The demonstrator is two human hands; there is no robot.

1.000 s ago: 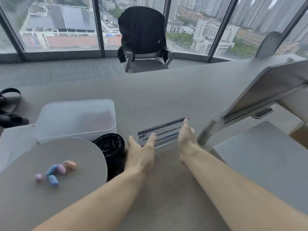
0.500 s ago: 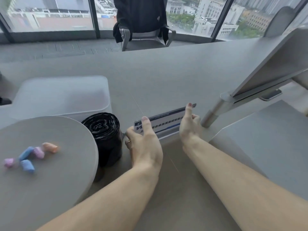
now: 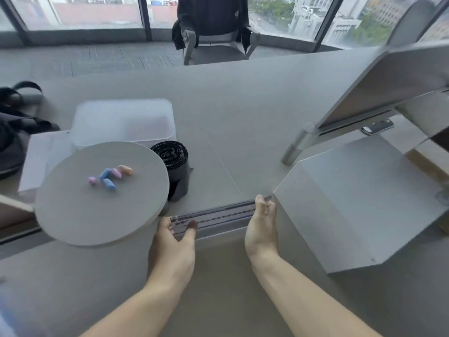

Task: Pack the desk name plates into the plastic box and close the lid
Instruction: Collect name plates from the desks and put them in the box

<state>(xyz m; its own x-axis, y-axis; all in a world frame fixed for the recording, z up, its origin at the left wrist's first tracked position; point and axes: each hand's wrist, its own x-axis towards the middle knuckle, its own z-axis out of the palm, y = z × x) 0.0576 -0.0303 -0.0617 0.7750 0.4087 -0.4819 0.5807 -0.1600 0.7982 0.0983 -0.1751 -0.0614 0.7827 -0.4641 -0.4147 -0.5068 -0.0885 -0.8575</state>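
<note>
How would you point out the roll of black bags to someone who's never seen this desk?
Find the round grey board at the desk's left, scattered with small pastel pieces. Against its far right edge, in front of the frosted plastic box, stands the roll of black bags: the only glossy black cylinder there.

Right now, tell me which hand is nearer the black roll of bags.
Left. The left hand grips the name plate at its left end, just below and in front of the black roll; the right hand holds the plate's far end, farther away.
</note>
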